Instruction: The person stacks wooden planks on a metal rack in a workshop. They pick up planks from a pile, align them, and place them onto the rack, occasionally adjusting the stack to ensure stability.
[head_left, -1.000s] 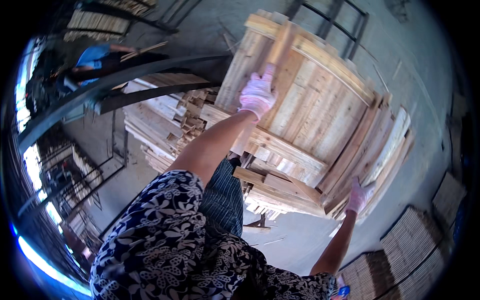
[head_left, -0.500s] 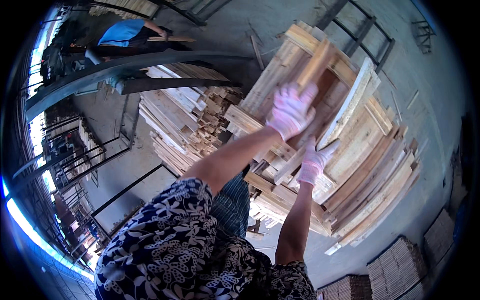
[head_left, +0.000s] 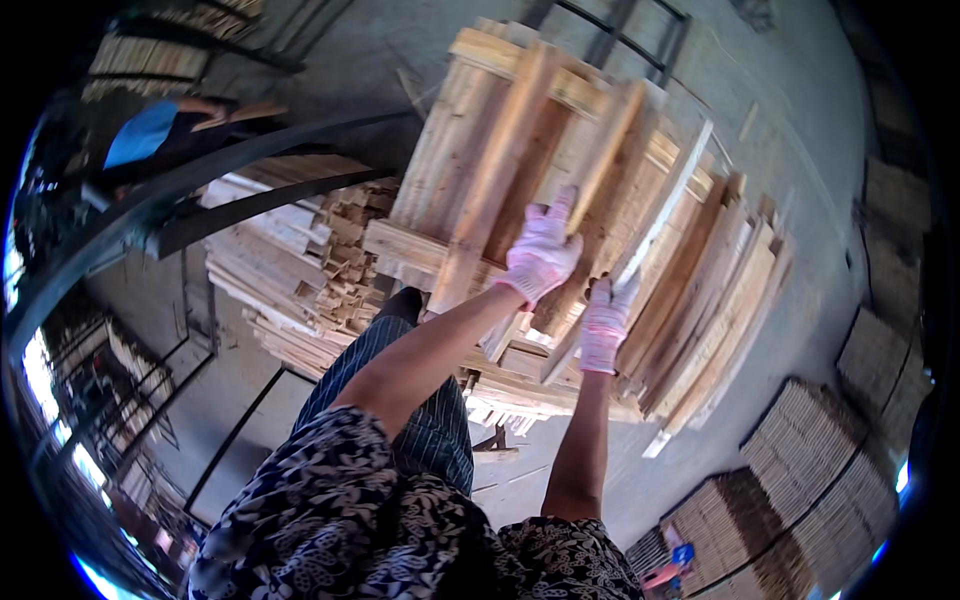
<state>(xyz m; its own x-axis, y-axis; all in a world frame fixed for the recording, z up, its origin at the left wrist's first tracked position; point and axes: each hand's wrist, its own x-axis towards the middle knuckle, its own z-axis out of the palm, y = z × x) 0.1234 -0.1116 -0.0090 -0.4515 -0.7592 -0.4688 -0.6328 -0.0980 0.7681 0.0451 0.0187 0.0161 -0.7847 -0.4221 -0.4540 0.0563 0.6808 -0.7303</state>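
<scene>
My left hand (head_left: 545,255), in a white and pink knitted glove, is closed at the near end of a wooden board (head_left: 608,145) that slants away over the pile. To its right my right hand (head_left: 607,318), gloved alike, grips a narrow pale board (head_left: 668,212) tilted up on its edge. Another yellowish board (head_left: 493,175) lies left of my left hand, across two crosspieces; the near crosspiece (head_left: 405,243) shows at its left. Brownish boards fill the space beneath and between my hands. The undersides of both hands' fingers are partly hidden.
More boards (head_left: 715,310) stand side by side at the right of the pile. Left of it is a lumber stack (head_left: 270,245) beside dark metal beams (head_left: 270,205). A person in blue (head_left: 145,132) works at the upper left. Bundled wood stacks (head_left: 805,425) stand at the lower right.
The view has shifted, moving the pile leftward. The board that was in my left hand appears laid down at the left; my left hand is now on another board. My right hand keeps its narrow board.
</scene>
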